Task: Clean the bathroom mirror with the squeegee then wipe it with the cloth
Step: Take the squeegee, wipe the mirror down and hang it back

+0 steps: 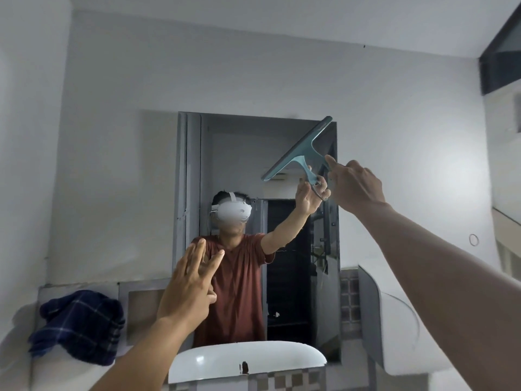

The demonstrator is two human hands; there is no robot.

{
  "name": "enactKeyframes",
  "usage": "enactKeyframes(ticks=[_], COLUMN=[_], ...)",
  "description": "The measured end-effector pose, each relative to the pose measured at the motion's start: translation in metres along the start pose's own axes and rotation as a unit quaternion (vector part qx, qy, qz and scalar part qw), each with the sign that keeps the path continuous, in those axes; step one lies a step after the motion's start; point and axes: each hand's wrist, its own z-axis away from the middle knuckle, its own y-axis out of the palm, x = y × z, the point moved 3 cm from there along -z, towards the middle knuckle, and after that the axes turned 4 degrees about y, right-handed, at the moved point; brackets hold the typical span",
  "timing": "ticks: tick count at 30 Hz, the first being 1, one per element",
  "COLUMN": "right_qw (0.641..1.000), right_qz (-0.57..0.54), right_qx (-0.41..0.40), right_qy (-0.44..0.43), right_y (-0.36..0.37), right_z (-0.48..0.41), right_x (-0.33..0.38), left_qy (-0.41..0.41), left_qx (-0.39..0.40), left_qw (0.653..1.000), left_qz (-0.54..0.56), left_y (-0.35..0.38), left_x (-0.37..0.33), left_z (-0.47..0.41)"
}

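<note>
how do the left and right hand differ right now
The right hand is raised to the mirror's upper right, gripping the teal squeegee; the left hand hangs lower, empty, fingers spread open. Both are bare and reach toward the mirror.

Plaid cloth (77, 325) on white ledge (17, 359)

My right hand (355, 184) hides the squeegee (299, 150) handle's end, so I can't see the grip. My left hand (189, 286) covers some mirror (234, 153) (lower left). The cloth (77, 325) looks blurry.
</note>
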Motion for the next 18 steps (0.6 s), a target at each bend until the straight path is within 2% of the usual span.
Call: enactKeyframes(ticks=[5,12,18], right_qw=[0.999,0.984,0.964], right_qz=[-0.021,-0.122,-0.203], right_qx=[0.012,0.016,0.064], right_qy=[0.045,0.131,0.158], right_y=[0.007,0.040,0.052], right_z=[0.018,0.048,0.068], right_x=[0.007,0.036,0.055], left_qy=[0.001,0.017,0.035], left_qx=[-0.001,-0.013,-0.056], left_qw=[1.000,1.000,0.998], left_qz=[0.012,-0.002,-0.001], left_y=[-0.002,-0.007,-0.019], left_x=[-0.001,0.001,0.001], left_z=[0.001,0.002,0.003])
